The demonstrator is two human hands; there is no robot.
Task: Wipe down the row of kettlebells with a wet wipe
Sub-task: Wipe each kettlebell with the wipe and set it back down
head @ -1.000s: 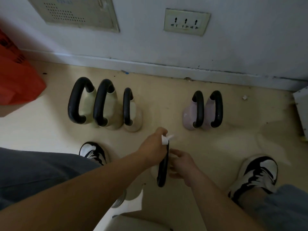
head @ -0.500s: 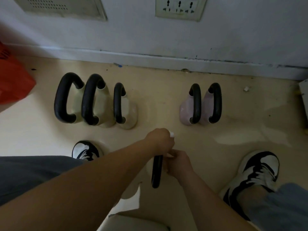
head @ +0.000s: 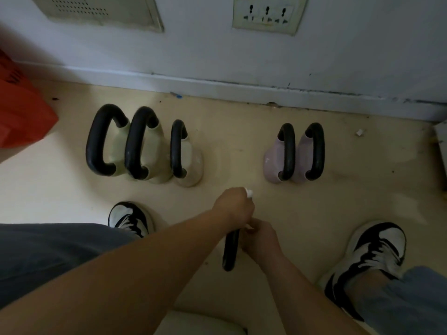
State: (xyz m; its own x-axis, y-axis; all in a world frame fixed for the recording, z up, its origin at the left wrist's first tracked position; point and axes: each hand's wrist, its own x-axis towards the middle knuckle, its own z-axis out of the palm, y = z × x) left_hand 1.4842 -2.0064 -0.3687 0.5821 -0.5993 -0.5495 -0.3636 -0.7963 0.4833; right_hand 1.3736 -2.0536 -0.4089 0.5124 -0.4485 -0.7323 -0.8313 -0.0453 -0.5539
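Note:
A kettlebell with a black handle (head: 229, 252) stands on the floor between my feet, its body mostly hidden under my arms. My left hand (head: 234, 207) is closed over the top of that handle with a white wet wipe (head: 249, 192) bunched in it, only a tip showing. My right hand (head: 260, 238) grips the kettlebell right beside the handle, touching my left hand. Against the wall stand two pale green kettlebells (head: 113, 146), a cream kettlebell (head: 191, 160) and two pink kettlebells (head: 300, 153), with a gap in the row between cream and pink.
My two black-and-white sneakers (head: 129, 218) (head: 370, 252) flank the kettlebell I hold. A red bag (head: 21, 112) sits at the far left. The wall with a socket plate (head: 266, 14) runs behind the row. A pale object (head: 200, 325) lies at the bottom edge.
My left hand has closed further over the handle, so less of the wipe sticks out. My right hand has drawn in against it. The kettlebells by the wall have not moved.

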